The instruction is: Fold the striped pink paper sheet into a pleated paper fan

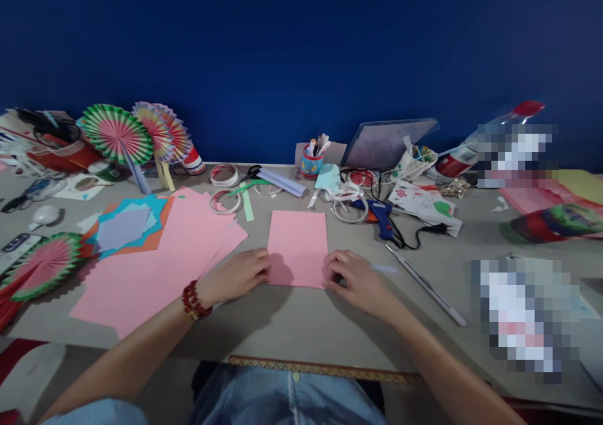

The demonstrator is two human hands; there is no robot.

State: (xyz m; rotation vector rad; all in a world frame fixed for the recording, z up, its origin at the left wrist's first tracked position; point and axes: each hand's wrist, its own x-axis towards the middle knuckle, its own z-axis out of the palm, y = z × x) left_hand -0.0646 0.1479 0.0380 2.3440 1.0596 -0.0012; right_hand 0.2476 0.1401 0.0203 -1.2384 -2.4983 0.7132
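Left hand and right hand, fingers half-curled, touching opposite side edges of folded-looking pink paper, grip unclear, back from front edge of table

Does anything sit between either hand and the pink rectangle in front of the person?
Nothing visible does. The left hand is at the left edge of the pink rectangle, the right hand at its right edge. The craft knife lies beyond the right hand, outside that space.
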